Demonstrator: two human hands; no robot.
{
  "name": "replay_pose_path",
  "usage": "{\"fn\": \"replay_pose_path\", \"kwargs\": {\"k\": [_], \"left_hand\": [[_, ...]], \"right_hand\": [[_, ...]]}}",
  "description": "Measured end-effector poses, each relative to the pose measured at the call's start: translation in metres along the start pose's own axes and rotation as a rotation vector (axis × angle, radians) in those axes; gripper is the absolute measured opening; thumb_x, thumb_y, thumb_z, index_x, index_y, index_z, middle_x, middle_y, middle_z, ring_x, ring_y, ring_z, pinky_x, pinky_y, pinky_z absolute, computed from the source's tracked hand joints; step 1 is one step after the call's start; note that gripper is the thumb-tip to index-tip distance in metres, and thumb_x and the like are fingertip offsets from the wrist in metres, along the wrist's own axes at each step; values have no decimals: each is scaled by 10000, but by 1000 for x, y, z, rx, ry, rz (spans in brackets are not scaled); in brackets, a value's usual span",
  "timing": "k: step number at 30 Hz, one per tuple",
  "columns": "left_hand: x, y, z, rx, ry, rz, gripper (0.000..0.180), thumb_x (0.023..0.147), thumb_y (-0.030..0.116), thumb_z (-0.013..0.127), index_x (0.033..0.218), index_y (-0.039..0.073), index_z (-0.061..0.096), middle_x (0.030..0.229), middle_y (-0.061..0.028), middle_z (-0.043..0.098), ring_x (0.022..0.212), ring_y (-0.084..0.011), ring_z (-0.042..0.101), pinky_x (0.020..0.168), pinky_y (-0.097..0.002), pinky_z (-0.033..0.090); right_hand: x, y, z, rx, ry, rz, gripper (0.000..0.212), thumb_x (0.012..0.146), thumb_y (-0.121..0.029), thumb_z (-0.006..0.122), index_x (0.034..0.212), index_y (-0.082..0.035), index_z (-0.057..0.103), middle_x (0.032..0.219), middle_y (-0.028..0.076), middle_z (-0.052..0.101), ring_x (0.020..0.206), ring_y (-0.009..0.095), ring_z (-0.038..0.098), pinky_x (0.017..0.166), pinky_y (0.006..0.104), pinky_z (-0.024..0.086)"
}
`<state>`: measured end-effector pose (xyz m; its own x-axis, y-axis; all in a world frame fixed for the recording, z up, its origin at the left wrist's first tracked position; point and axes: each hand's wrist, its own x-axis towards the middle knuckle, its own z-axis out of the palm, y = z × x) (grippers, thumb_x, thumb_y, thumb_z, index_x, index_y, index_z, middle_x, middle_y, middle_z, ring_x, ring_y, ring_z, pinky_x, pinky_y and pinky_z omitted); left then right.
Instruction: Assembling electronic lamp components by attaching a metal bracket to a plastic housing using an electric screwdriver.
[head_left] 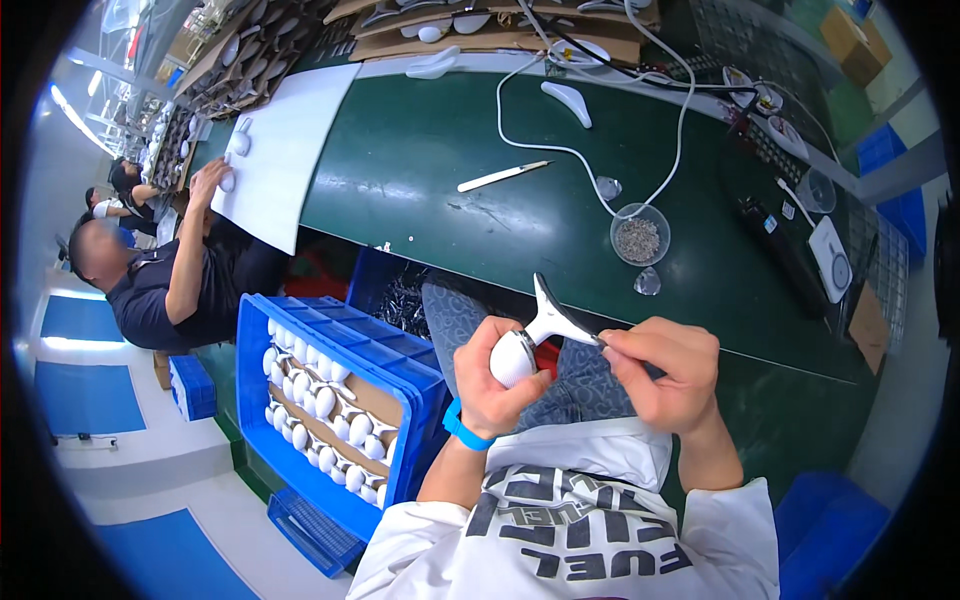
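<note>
Green bench [420, 180] beyond; white handle part [528, 340] gripped in left hand [495, 385]

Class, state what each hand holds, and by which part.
Left hand grips the white handheld device by its rounded body. Right hand pinches a thin dark tool; hold point unclear.

One white plastic curved-handle device [530, 340] in the hands, one clear round screw cup [640, 235] beyond them, two blue plastic crates [340, 400] left.
</note>
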<state>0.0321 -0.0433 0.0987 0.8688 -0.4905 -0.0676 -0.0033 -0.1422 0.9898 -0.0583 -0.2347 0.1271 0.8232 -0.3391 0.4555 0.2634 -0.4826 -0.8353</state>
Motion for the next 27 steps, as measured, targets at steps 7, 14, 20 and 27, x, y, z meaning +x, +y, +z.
{"fn": "replay_pose_path", "kwargs": {"k": [7, 14, 20, 27], "left_hand": [[-2, 6, -6, 380, 45, 94, 305, 591, 94, 714, 858, 10, 594, 674, -103, 633, 595, -190, 641, 596, -301, 506], [-8, -3, -6, 389, 86, 44, 310, 587, 95, 724, 865, 17, 611, 693, -112, 646, 609, -191, 643, 609, -301, 509], [-3, -24, -3, 173, 63, -70, 338, 632, 84, 753, 919, 14, 588, 710, -61, 623, 637, -123, 589, 603, -282, 489], [7, -37, -6, -95, -44, -122, 357, 795, 93, 773, 1048, 30, 529, 842, -20, 619, 742, -80, 574, 665, -243, 486]], "right_hand": [[-7, 13, 20, -110, -14, -91, 220, 645, 140, 673, 842, 42, 670, 616, 117, 568, 483, 225, 550, 436, 289, 401], [-23, 21, 32, -451, -69, -333, 321, 603, 130, 664, 919, 78, 634, 684, 108, 586, 506, 225, 548, 439, 308, 418], [-22, 39, 16, -336, 30, -183, 245, 671, 76, 680, 900, -11, 667, 794, 109, 665, 635, 243, 647, 555, 330, 509], [-8, 61, -46, -913, 42, 47, 302, 728, -142, 756, 1020, -86, 703, 1108, 93, 586, 1061, 277, 532, 894, 415, 392]]}}
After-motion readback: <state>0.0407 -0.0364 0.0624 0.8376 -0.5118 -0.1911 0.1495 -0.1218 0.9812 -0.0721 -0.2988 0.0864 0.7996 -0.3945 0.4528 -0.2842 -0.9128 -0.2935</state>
